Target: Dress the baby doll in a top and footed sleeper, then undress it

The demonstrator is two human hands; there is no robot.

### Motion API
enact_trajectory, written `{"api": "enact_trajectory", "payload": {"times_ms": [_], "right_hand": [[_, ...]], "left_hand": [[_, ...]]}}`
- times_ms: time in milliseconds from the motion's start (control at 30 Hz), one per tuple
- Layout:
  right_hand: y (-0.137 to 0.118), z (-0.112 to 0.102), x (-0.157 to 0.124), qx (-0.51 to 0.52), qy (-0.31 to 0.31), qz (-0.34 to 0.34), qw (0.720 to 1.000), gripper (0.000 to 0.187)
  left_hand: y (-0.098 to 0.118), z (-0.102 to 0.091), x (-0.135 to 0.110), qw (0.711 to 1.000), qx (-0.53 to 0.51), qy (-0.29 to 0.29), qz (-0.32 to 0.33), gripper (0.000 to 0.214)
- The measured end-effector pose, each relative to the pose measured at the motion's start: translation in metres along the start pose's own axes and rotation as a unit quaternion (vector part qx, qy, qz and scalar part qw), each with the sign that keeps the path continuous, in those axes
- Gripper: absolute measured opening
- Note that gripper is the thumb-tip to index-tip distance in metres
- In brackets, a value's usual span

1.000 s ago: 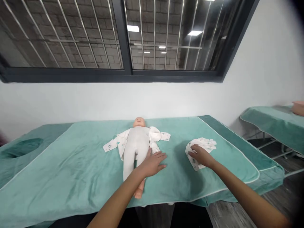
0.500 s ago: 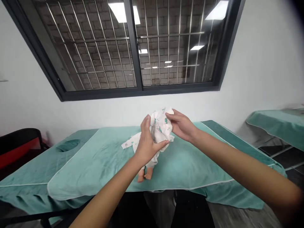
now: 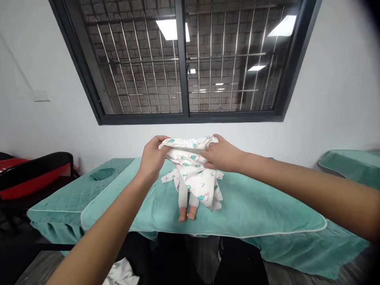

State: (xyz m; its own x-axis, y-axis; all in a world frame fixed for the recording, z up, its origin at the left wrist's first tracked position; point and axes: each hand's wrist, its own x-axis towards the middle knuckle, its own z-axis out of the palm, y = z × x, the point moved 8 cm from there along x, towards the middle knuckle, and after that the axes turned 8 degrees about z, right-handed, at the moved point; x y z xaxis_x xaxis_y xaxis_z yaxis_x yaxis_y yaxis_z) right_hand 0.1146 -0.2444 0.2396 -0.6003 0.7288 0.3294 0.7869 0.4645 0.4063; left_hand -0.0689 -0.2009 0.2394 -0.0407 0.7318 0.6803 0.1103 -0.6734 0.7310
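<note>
A pair of white baby pants (image 3: 197,174) with a green print hangs between my hands, its elastic waistband spread wide. My left hand (image 3: 152,156) pinches the waistband's left end, fingers at its edge. The right hand (image 3: 225,155) grips the other end, with its fingers at the opening. Behind and below the pants, a baby doll (image 3: 183,196) lies on the bed with its bare feet towards me. It wears a matching printed top, whose left sleeve (image 3: 168,177) sticks out. The pants hide the doll's head and most of its body.
The doll lies on a green-covered bed (image 3: 124,209) with a face hole at its left end. A black and red chair (image 3: 38,178) stands at the left, another green-covered bed (image 3: 353,164) at the right. White cloth (image 3: 123,273) shows low down; a barred window (image 3: 190,116) is ahead.
The bunched pants have opened out and now hang down with the waistband stretched. My hands have moved farther apart, and the view has shifted left.
</note>
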Motion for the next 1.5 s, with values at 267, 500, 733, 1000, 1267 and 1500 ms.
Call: {"api": "enact_trajectory", "payload": {"times_ms": [267, 500, 733, 1000, 1267, 1500], "right_hand": [[0.009, 0.024, 0.028, 0.416, -0.065, 0.084, 0.903, 0.037], [0.004, 0.029, 0.021, 0.653, -0.191, 0.068, 0.73, 0.04], [0.019, 0.005, 0.012, 0.617, -0.157, 0.061, 0.768, 0.026], [-0.001, 0.002, -0.006, 0.594, -0.297, 0.033, 0.747, 0.034], [0.016, -0.025, 0.006, 0.734, -0.145, -0.001, 0.664, 0.037], [-0.044, -0.002, -0.008, 0.715, -0.261, -0.015, 0.648, 0.04]], "left_hand": [[-0.013, 0.059, -0.031, 0.979, -0.031, -0.199, 0.026, 0.035], [-0.026, 0.05, -0.021, 0.975, -0.197, -0.084, -0.064, 0.03], [-0.011, 0.046, -0.02, 0.966, -0.175, -0.17, -0.082, 0.039], [0.004, 0.057, -0.027, 0.956, -0.264, -0.094, -0.085, 0.045], [-0.008, 0.077, -0.062, 0.905, -0.234, -0.325, -0.144, 0.052], [-0.018, 0.046, -0.041, 0.945, -0.298, -0.094, -0.092, 0.015]]}}
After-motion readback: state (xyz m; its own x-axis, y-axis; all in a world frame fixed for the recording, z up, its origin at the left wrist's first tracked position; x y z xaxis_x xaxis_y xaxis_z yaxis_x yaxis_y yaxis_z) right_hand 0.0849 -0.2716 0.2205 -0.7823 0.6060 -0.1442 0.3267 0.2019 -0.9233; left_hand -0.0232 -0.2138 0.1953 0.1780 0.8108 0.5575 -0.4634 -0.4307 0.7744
